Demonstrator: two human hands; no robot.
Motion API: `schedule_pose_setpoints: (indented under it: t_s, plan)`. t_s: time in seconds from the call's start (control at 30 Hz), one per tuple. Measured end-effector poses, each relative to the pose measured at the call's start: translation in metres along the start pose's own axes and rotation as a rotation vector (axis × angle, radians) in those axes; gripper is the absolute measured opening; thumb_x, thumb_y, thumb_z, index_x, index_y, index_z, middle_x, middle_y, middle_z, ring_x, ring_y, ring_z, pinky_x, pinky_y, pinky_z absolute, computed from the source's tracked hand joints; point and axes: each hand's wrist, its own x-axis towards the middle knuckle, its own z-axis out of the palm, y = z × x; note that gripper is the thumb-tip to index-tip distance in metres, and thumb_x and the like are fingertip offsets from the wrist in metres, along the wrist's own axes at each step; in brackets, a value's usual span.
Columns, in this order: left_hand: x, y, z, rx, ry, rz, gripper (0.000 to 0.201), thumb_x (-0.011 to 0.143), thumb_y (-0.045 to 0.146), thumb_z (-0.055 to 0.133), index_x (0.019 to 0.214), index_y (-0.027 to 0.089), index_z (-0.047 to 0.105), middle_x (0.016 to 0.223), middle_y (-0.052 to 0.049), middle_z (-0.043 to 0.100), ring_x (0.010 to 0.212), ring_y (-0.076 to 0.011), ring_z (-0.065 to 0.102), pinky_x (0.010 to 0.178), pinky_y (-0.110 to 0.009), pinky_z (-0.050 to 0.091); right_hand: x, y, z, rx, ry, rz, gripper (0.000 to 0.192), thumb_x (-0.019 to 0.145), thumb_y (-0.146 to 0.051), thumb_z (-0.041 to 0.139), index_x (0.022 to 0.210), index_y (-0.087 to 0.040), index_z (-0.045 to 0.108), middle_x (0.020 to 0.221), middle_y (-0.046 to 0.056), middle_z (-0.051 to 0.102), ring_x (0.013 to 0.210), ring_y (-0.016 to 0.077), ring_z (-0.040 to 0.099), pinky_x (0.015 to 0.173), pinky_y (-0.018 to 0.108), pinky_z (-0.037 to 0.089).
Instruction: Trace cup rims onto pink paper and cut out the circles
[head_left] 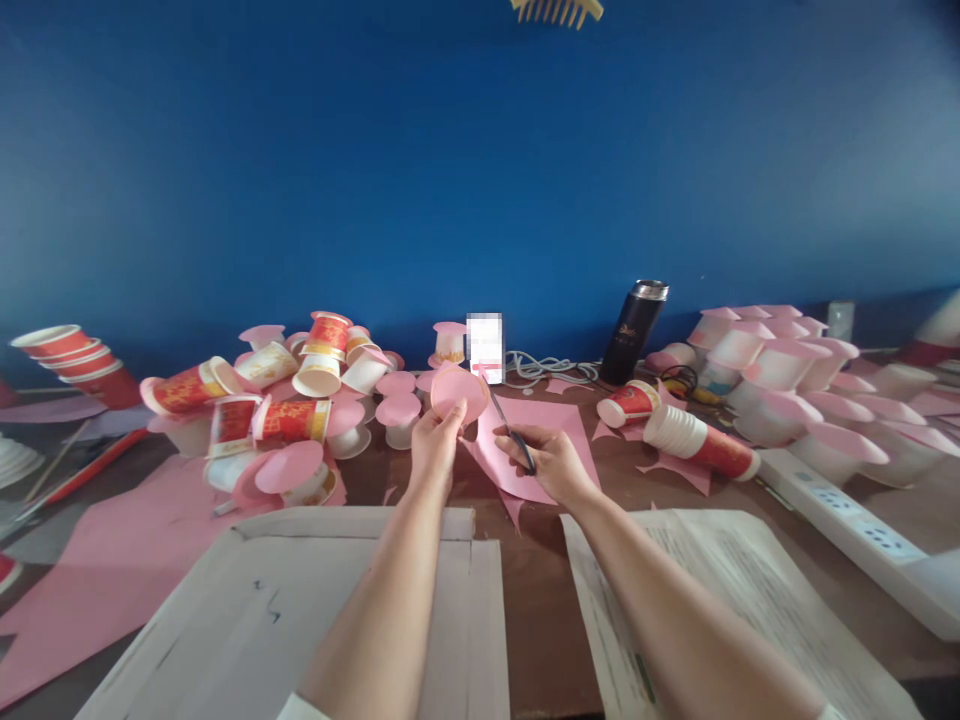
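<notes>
My left hand point(435, 445) pinches a round piece of pink paper point(454, 385) between thumb and fingers, holding it up above the table. My right hand point(553, 465) is closed around the dark handles of a pair of scissors point(523, 450). The scissor blades point up and left, close to the right edge of the pink circle; whether they touch it I cannot tell. Beneath the scissors lies a pink paper sheet point(564, 435) with cut edges. Behind the held circle stands a paper cup point(450, 345) with pink discs at its ends.
Paper cups with pink discs crowd the left point(292, 420) and right point(780, 365). A black bottle point(634, 335) and a white cable point(551, 368) sit by the blue wall. A power strip point(847, 525), stacked cups point(705, 440) and cardboard point(225, 610) lie nearer.
</notes>
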Motion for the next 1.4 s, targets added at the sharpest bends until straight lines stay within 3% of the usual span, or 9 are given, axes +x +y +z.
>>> schedule_pose_setpoints:
  t_s: [0.2, 0.37, 0.67, 1.03, 1.4]
  plan:
    - [0.000, -0.001, 0.000, -0.053, -0.052, -0.041, 0.038, 0.066, 0.047, 0.073, 0.063, 0.016, 0.051, 0.046, 0.007, 0.040, 0.042, -0.0049, 0.033, 0.043, -0.019, 0.023, 0.000, -0.001, 0.001, 0.058, 0.039, 0.023, 0.044, 0.064, -0.045, 0.076, 0.095, -0.014, 0.073, 0.063, 0.000, 0.057, 0.056, 0.0103, 0.051, 0.051, 0.024, 0.043]
    - [0.002, -0.003, -0.002, -0.084, -0.064, -0.081, 0.037, 0.063, 0.046, 0.075, 0.076, 0.015, 0.059, 0.048, 0.007, 0.041, 0.042, -0.0042, 0.034, 0.042, -0.018, 0.025, 0.000, -0.003, 0.001, 0.075, 0.075, 0.072, 0.051, 0.063, -0.051, 0.074, 0.097, -0.014, 0.072, 0.064, 0.001, 0.060, 0.055, 0.0111, 0.053, 0.053, 0.026, 0.044]
    - [0.001, -0.003, -0.003, -0.011, -0.134, -0.095, 0.040, 0.060, 0.046, 0.077, 0.077, 0.014, 0.061, 0.051, 0.006, 0.043, 0.044, -0.0046, 0.035, 0.043, -0.018, 0.026, 0.005, 0.004, -0.002, 0.240, 0.182, 0.104, 0.056, 0.065, -0.049, 0.074, 0.113, -0.021, 0.064, 0.078, 0.004, 0.064, 0.072, 0.0152, 0.060, 0.050, 0.021, 0.032]
    - [-0.001, -0.004, -0.002, -0.028, -0.150, -0.079, 0.032, 0.067, 0.043, 0.072, 0.079, 0.016, 0.059, 0.048, 0.008, 0.037, 0.041, -0.0051, 0.031, 0.041, -0.019, 0.022, 0.001, 0.007, -0.001, 0.161, 0.009, 0.038, 0.053, 0.068, -0.045, 0.074, 0.114, -0.019, 0.067, 0.077, 0.001, 0.059, 0.071, 0.0129, 0.054, 0.063, 0.025, 0.039]
    - [-0.002, -0.001, -0.001, 0.005, -0.126, -0.068, 0.032, 0.064, 0.042, 0.073, 0.072, 0.015, 0.058, 0.049, 0.006, 0.042, 0.043, -0.0057, 0.034, 0.041, -0.019, 0.024, 0.003, 0.006, -0.003, 0.126, -0.022, 0.037, 0.058, 0.065, -0.046, 0.076, 0.114, -0.018, 0.068, 0.077, 0.002, 0.059, 0.066, 0.0121, 0.052, 0.071, 0.029, 0.045]
